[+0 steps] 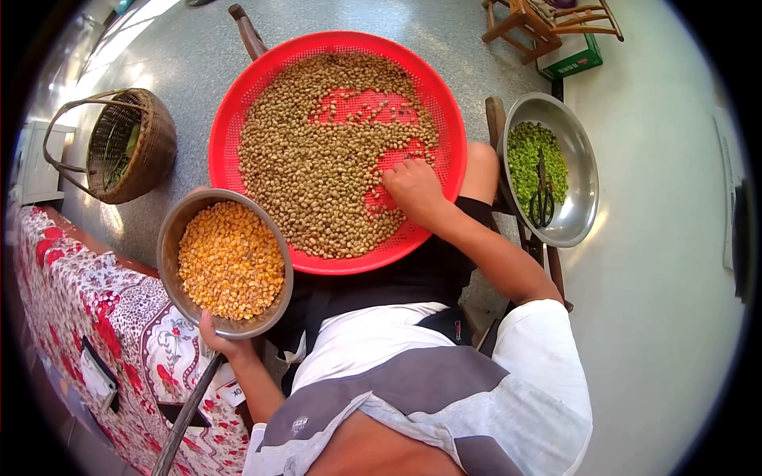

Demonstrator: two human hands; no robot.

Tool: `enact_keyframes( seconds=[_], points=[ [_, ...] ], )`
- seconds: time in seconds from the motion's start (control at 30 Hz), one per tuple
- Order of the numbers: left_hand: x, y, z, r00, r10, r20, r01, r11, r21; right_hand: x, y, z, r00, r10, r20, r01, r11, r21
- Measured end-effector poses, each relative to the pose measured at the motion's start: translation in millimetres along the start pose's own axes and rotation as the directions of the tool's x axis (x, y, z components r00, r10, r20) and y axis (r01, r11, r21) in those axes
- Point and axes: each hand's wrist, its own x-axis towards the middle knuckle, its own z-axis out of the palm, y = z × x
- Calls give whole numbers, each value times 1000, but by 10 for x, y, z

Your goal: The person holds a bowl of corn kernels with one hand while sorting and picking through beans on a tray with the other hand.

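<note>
A round red sieve tray (456, 151) lies over my lap, spread with many brownish-green beans (309, 159). Over its right part is my right hand (413, 189), fingers curled down at the edge of the beans beside a bare patch of red mesh; whether a bean is between the fingertips is hidden. My left hand (222, 337) grips the lower rim of a metal bowl (168, 266), thumb at the rim. Yellow corn kernels (230, 258) fill much of this bowl, which overlaps the tray's lower left edge.
A wicker basket (159, 147) stands on the floor at left. At right, a steel basin (583, 186) holds chopped greens (528, 151) and black scissors (542, 198). A flowered cloth (87, 317) covers the lower left. A wooden chair (520, 28) and green box (583, 59) are at upper right.
</note>
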Motion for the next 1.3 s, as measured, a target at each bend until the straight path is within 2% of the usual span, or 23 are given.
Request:
enact_keyframes(
  seconds=[0.07,0.1,0.13,0.17,0.23,0.3,0.37,0.43,0.6,0.73,0.77,0.8,0.87,0.9,0.97,1.0,1.07,1.1,1.13,1.17,1.2,1.27,1.3],
  points=[
    [8,-2,12,1000,1,-5,-1,1000,1,35,21,-24,999,-22,25,22,1000,-17],
    [10,-3,7,1000,1,-9,-1,1000,-2,89,30,-113,993,117,25,-119,959,256],
    [2,-2,-8,1000,-1,-15,1,1000,-4,147,10,-259,966,248,67,-247,826,507],
    [2,-4,-32,1000,-5,-20,5,1000,2,203,-27,-419,966,248,74,-250,823,510],
    [28,-14,-59,1000,-4,-22,5,1000,16,428,-193,-905,966,254,-55,-114,604,789],
    [27,-13,-31,1000,2,-11,-2,1000,17,567,-523,-1178,942,195,-273,118,570,813],
    [13,-5,10,1000,10,-2,-9,1000,20,624,-971,-1242,922,99,-375,281,495,822],
    [8,4,21,1000,-17,-8,17,1000,16,621,-1372,-1154,907,-67,-416,380,557,739],
    [-21,11,14,999,-33,-24,34,999,22,527,-1439,-984,907,-162,-388,408,563,719],
    [4,-4,8,1000,7,-17,-7,1000,0,398,-762,-833,951,88,-297,172,647,743],
    [3,-6,10,1000,4,-10,-4,1000,-9,344,-514,-832,998,46,-53,10,665,747],
    [1,-11,22,1000,-1,-1,1,1000,-19,267,-301,-841,981,12,194,-149,690,709],
    [-4,-15,37,1000,1,-4,-1,1000,-18,118,-91,-791,852,-97,515,-280,747,603],
    [7,-18,15,1000,3,-3,-3,1000,-15,31,-78,-632,850,-98,517,-280,748,602],
    [11,-14,20,1000,10,-12,-10,1000,-3,-165,-66,-250,755,-384,531,-253,576,777],
    [14,-9,15,1000,11,-8,-11,1000,1,-149,-69,-182,759,-383,527,-253,573,780],
    [22,-4,-11,999,3,-36,-2,999,33,12,-47,-38,625,-358,693,-603,341,721],
    [24,-1,-19,1000,6,-31,-5,999,39,94,15,33,706,-362,609,-589,176,788],
    [27,0,-27,1000,7,-27,-6,999,37,160,55,68,897,-244,368,-339,151,928],
    [31,-4,-28,1000,8,-24,-8,999,33,238,129,85,960,-90,264,-242,204,948],
    [35,-10,-27,1000,10,-21,-9,999,34,310,169,-77,936,96,340,-350,122,929],
    [37,-14,-37,1000,18,-2,-17,999,27,352,312,-308,826,250,506,-505,-71,860],
    [36,-11,-37,1000,17,-2,-17,999,28,307,406,-305,826,250,506,-505,-72,860]
  ],
)
